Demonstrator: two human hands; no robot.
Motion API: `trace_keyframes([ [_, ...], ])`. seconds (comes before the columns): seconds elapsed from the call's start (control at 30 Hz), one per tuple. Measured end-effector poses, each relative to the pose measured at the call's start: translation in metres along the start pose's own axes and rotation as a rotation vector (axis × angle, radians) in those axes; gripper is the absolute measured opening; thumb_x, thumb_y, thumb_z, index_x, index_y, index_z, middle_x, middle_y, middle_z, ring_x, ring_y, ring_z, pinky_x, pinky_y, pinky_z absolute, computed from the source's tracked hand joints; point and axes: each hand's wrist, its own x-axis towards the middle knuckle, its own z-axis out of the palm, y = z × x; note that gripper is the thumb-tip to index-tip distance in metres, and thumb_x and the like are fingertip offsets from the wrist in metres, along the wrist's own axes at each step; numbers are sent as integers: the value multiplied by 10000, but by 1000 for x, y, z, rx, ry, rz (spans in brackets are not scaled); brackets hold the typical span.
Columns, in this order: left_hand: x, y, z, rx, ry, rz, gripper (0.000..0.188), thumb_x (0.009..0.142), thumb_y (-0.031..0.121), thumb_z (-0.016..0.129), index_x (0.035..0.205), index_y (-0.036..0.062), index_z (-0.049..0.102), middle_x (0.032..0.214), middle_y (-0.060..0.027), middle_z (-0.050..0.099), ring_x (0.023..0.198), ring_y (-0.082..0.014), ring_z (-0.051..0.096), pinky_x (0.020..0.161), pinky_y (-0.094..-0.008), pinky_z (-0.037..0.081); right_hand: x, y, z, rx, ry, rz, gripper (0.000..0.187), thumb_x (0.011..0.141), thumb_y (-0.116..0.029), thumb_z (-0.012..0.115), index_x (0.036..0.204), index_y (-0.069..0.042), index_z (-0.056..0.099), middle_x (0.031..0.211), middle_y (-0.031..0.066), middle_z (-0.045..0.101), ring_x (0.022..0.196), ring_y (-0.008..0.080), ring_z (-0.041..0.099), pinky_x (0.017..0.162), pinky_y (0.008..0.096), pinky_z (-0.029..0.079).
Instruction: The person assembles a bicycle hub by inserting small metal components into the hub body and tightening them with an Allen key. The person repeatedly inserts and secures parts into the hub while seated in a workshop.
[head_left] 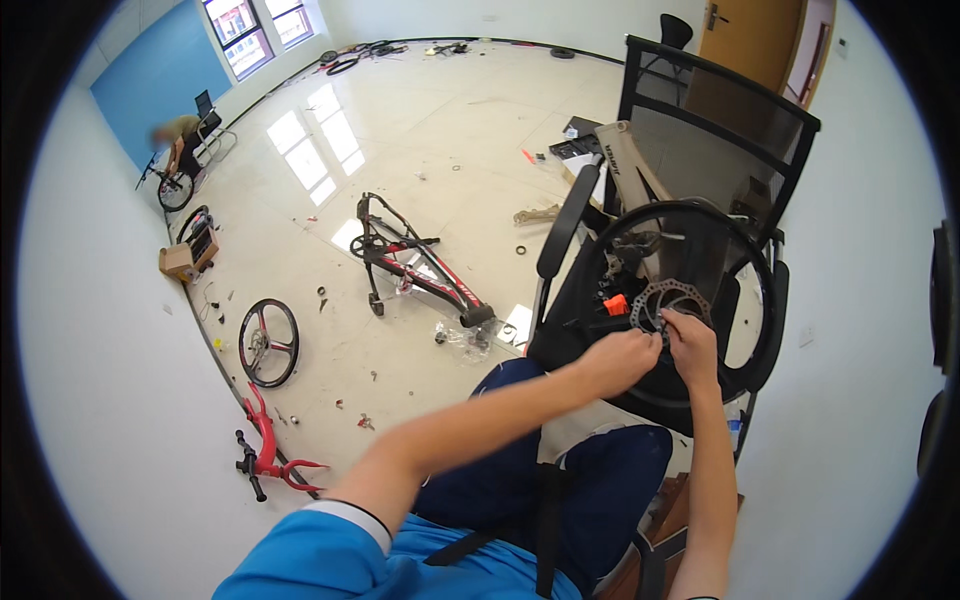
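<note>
A black bicycle wheel (690,209) lies on the seat of the black office chair (573,222) in front of me. At its hub sits a silver brake disc (690,291) with a scalloped edge. My left hand (622,361) is closed at the near left edge of the disc; whatever its fingers hold is hidden. Beside it, my right hand (692,345) pinches with thumb and forefinger over the near part of the disc, the two hands almost touching. Anything between those fingertips is too small to name. An orange piece (615,305) lies left of the disc.
A beige bicycle frame (624,165) leans on the chair. On the floor are a black-and-red frame (425,275), a three-spoke wheel (294,345), a red fork with handlebar (267,450), a cardboard box (178,262) and small scattered parts. Another person (182,135) bends over a wheel far left.
</note>
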Motion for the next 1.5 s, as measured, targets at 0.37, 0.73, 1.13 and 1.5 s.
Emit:
trace_keyframes([
  [0.37,58,-40,-56,152,-147,361,124,772,139,651,836,43,695,754,-90,667,827,-262,671,619,-378,569,3,-16,-1,-80,-60,-26,162,824,-32,625,985,-42,646,919,131,686,817,307,669,688,374,544],
  [0.73,27,-11,-30,89,94,371,169,752,57,604,915,25,631,907,-80,586,811,-220,633,661,-321,529,-6,-7,0,-89,44,-85,259,755,-45,667,1013,-38,663,910,136,693,828,296,678,699,353,547],
  [1.13,38,-55,-48,418,-174,936,202,671,139,636,845,42,671,1001,-80,558,881,-197,574,717,-289,531,-7,-14,5,-159,85,-136,163,777,-34,647,940,-43,647,935,95,697,837,258,683,692,345,554],
  [1.5,-2,11,-31,-640,336,-745,236,875,185,694,936,-44,703,693,-100,692,610,-113,652,596,-235,509,-2,-18,20,-176,234,-102,96,765,-47,704,855,-55,672,834,68,703,759,236,681,667,328,545],
])
